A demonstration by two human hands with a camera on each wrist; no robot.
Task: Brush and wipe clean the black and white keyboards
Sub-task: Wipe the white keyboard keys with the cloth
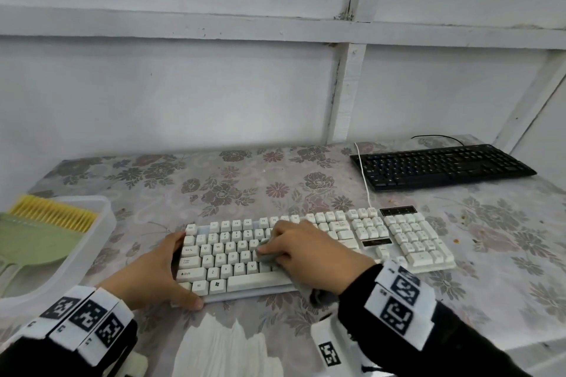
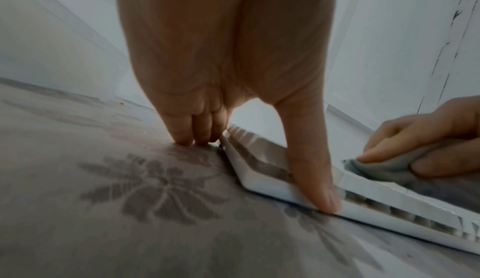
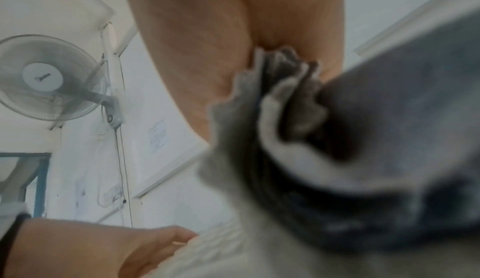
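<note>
The white keyboard (image 1: 413,239) lies near the front of the floral-clothed table (image 1: 245,180). My left hand (image 1: 153,269) grips its left end, fingers against the left side and thumb (image 2: 317,179) pressed on the front edge (image 2: 262,185). My right hand (image 1: 309,254) holds a crumpled grey cloth (image 1: 266,255) and presses it onto the letter keys at the middle. The same cloth (image 2: 389,169) shows under the right hand (image 2: 428,130) in the left wrist view. Bunched cloth (image 3: 363,138) fills the right wrist view below my palm (image 3: 221,35). The black keyboard (image 1: 441,167) sits untouched at the back right.
A clear plastic tub (image 1: 102,208) at the left holds a green brush with yellow bristles (image 1: 52,217). White tissue paper (image 1: 226,346) lies at the front edge. The white cable (image 1: 364,180) runs back past the black keyboard. A white wall stands close behind. Crumbs dot the cloth.
</note>
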